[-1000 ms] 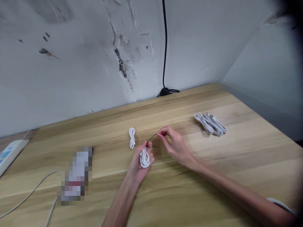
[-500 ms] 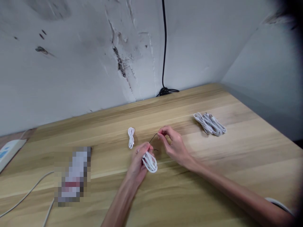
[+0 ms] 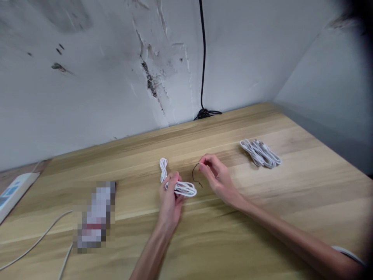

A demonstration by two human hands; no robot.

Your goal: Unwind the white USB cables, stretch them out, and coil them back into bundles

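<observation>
My left hand (image 3: 170,200) grips a coiled white cable (image 3: 183,189), which sticks out sideways to the right just above the wooden table (image 3: 262,202). My right hand (image 3: 217,177) pinches the upper end of a thin dark twist tie (image 3: 195,175) that hangs curled between the two hands. The tie is apart from the coil. A second small coiled white cable (image 3: 163,168) lies on the table just beyond my left hand.
A bundle of several white cables (image 3: 260,153) lies at the right. A black cord (image 3: 203,70) runs down the wall to the table's back edge. A blurred-out object (image 3: 93,216), a white power strip (image 3: 13,190) and loose white cords (image 3: 37,241) are at the left.
My left hand turned the coiled cable from hanging downward to lying sideways. The twist tie came away from the coil and now hangs from my right hand.
</observation>
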